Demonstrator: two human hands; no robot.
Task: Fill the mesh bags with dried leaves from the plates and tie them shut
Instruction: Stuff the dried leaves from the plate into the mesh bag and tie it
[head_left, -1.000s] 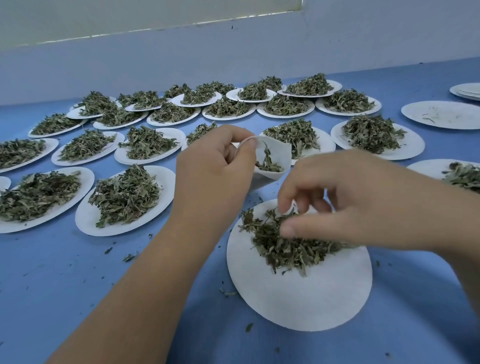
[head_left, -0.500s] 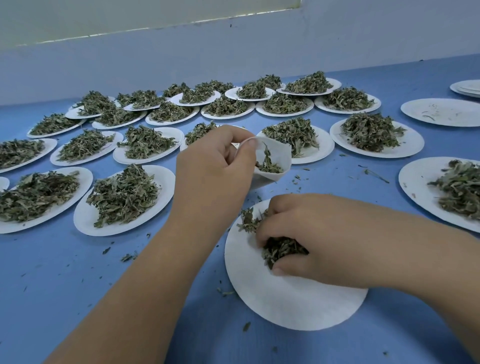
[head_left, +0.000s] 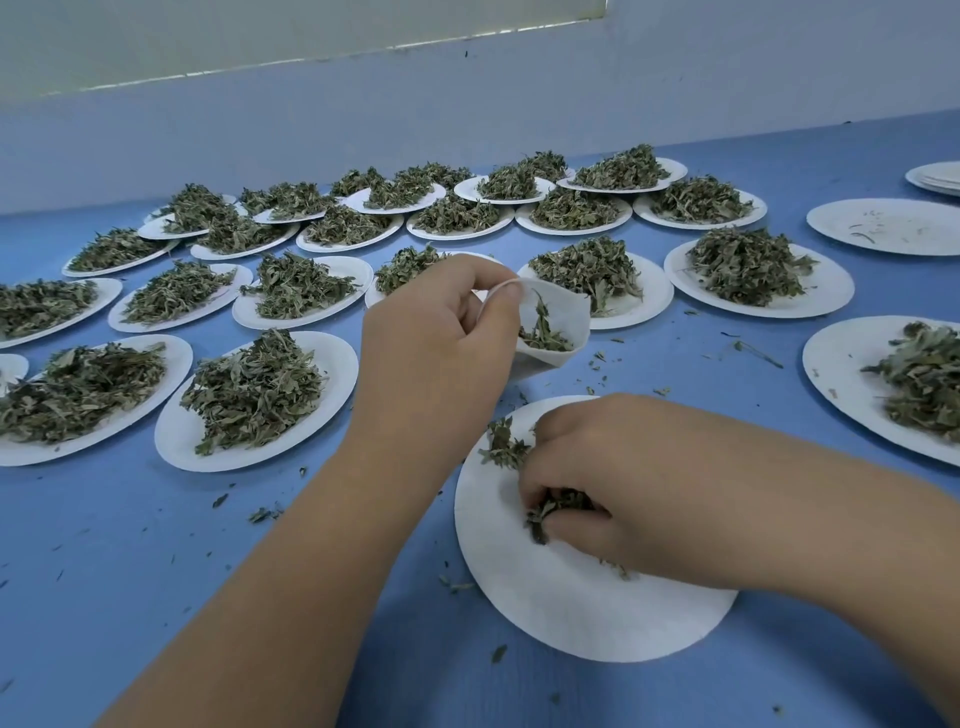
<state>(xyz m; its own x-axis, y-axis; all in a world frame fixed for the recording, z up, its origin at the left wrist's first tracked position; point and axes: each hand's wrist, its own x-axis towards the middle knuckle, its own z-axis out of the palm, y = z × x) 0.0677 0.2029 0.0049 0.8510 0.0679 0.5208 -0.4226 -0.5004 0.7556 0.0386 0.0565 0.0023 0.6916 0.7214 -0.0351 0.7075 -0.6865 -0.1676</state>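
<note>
A pale blue-grey wall (head_left: 467, 114) closes the view from ten to two o'clock, with a lighter panel (head_left: 260, 36) above it behind a thin, ragged seam. Below it a matte blue table (head_left: 130, 597) fills the rest of the view. White round plates (head_left: 826, 291) heaped with dried leaves (head_left: 743, 265) stand in loose rows from nine o'clock across to one o'clock, many rims touching or overlapping toward the wall; another heaped one is cut off by the edge at three o'clock. A bare plate (head_left: 893, 226) with a few flecks lies at two o'clock, and beyond it, at the edge, is what looks like a small stack (head_left: 935, 179) of more. The near plate (head_left: 571, 613) lies at five o'clock, mostly bare white. The person's right hand (head_left: 639, 483) rests on its far half, fingers curled tight round a clump of leaves. The left hand (head_left: 436, 338), reaching in from seven o'clock, sits at the centre and pinches the rim of a small white mesh bag (head_left: 558, 312) between thumb and forefinger. The bag gapes open just past the near plate, at its twelve o'clock, with a small tuft of leaves inside; whether its bottom touches the table cannot be told. Green crumbs (head_left: 265, 514) are scattered over the table, thickest around the near plate and the bag.
</note>
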